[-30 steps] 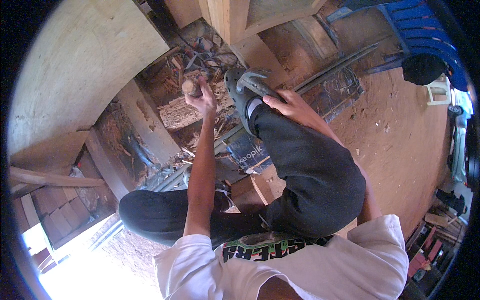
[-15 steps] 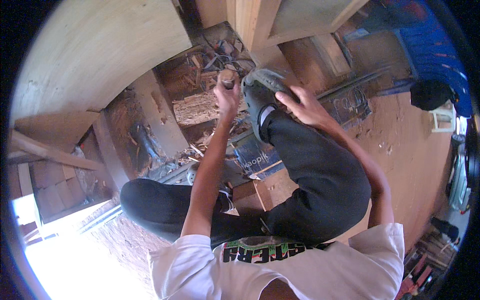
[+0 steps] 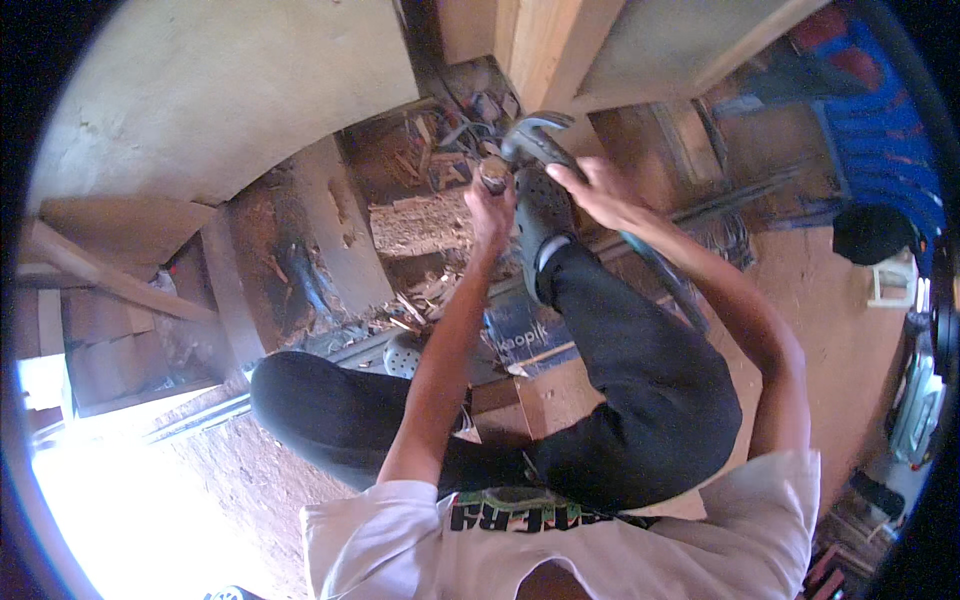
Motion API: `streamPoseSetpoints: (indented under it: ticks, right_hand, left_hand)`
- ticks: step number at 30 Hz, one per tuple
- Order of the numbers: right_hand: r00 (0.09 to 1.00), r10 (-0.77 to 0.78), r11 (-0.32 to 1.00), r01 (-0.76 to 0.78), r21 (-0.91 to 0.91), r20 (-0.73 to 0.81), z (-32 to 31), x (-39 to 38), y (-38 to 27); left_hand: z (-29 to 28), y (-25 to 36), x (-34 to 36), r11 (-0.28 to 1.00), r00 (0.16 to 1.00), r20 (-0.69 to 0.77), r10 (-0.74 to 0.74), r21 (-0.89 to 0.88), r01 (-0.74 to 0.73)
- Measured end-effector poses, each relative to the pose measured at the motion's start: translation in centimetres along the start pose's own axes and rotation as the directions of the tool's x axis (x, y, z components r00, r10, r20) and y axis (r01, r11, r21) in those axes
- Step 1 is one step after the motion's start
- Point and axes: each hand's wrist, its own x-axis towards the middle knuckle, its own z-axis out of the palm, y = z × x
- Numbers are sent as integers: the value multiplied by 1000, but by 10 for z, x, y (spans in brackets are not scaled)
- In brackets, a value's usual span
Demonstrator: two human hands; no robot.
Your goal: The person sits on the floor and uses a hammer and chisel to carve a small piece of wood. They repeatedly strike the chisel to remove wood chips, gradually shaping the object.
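Observation:
My left hand is closed around a short wooden tool handle with its round end up. The rest of that tool is hidden behind the fist, so its kind does not show. My right hand grips a claw hammer, whose dark head is close above and to the right of the handle's end; whether they touch I cannot tell. Just below the hammer is my grey clog with holes in it. Broken, splintered wood lies to the left of my left hand.
A pale curved panel fills the far left. Wooden beams rise at the back. A blue printed box lies between my legs. On the right are a blue plastic chair, a small white stool and the earthen floor.
My right hand has brought the hammer from beside the clog up toward the end of the wooden handle. My left hand keeps its grip. The whole view has shifted a little.

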Motion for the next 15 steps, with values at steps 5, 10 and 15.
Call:
streamPoseSetpoints:
  ticks: [5,10,15]
  right_hand:
    - [970,-193,926,229,299,-146,-72,-8,-18]
    - [950,-117,931,206,300,-288,-48,2,-20]
    - [998,-64,993,61,104,25,14,14,24]
  left_hand:
    - [4,-6,-2,999,999,-36,-23,38,25]
    - [2,-5,-3,998,998,-21,-61,19,62]
    - [-1,-1,1,998,999,-25,-37,40,38]
